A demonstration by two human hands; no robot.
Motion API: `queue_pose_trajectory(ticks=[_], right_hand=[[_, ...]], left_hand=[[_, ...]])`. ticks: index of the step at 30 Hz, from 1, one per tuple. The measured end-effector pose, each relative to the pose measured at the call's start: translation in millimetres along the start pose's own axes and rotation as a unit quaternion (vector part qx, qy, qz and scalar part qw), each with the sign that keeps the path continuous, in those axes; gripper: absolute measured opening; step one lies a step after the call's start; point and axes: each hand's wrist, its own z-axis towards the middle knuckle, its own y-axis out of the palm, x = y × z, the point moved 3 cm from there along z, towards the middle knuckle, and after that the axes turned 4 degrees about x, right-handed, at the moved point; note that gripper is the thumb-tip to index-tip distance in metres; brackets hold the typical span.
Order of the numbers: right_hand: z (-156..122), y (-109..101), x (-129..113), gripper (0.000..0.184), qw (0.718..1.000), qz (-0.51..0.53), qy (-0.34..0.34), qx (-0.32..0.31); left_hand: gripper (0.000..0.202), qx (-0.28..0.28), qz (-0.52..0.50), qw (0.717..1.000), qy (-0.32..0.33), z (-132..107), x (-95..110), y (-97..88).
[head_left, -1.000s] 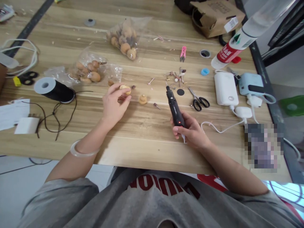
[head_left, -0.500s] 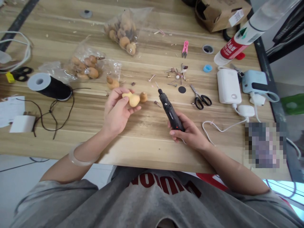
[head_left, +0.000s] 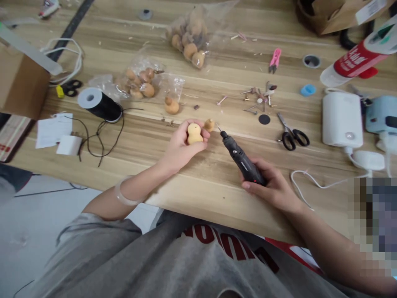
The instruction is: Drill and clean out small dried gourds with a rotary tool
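Note:
In my left hand (head_left: 182, 147) I hold a small pale gourd (head_left: 194, 134), its narrower end up with a tiny dark spot on top. My right hand (head_left: 269, 182) is wrapped around a black rotary tool (head_left: 243, 160), whose thin bit points up and left, apart from the pale gourd. A red light glows near the tool's rear. Just beyond my left fingertips, a browner small gourd (head_left: 209, 125) rests on the table. Another gourd (head_left: 171, 105) lies farther left beside a clear plastic bag.
Bags of gourds (head_left: 194, 41) lie farther back. Rotary bits (head_left: 262, 99), scissors (head_left: 291, 134) and pink snips (head_left: 274, 61) are to the right, near a white power bank (head_left: 342, 118) and a bottle (head_left: 350, 64). A spool of black cord (head_left: 104, 106) stands left.
My left hand has turned the pale gourd from lying sideways to upright, its top showing. The rotary tool stays in my right hand. The view has shifted left.

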Motion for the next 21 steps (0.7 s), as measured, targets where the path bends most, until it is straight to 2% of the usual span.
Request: queue_pose_trajectory(ticks=[4,8,12,15,18,21], right_hand=[[-2.2,1.8,-3.4,0.029,0.998,-0.055,-0.015,-0.020],[-3.3,3.2,-5.5,0.026,0.997,-0.070,-0.016,-0.018],[-3.9,3.9,-6.6,0.026,0.998,-0.060,0.004,-0.017],[-4.2,3.1,-6.0,0.025,0.999,-0.052,0.016,-0.008],[-4.3,1.3,-3.1,0.025,0.999,-0.040,0.017,0.005],[-4.2,0.4,-0.5,0.022,1.000,-0.028,0.010,0.004]], left_hand=[[0.019,-0.038,0.105,0.993,0.042,0.2,0.8,1.3],[0.015,-0.060,0.131,0.988,0.054,0.7,0.2,2.3],[0.014,-0.061,0.139,0.986,0.061,2.4,-4.3,1.2],[0.010,-0.040,0.171,0.981,0.082,2.3,-5.7,-0.6],[0.020,-0.003,0.195,0.975,0.107,0.5,-5.3,-3.5],[0.032,-0.002,0.170,0.979,0.114,-1.0,-5.6,-4.9]])
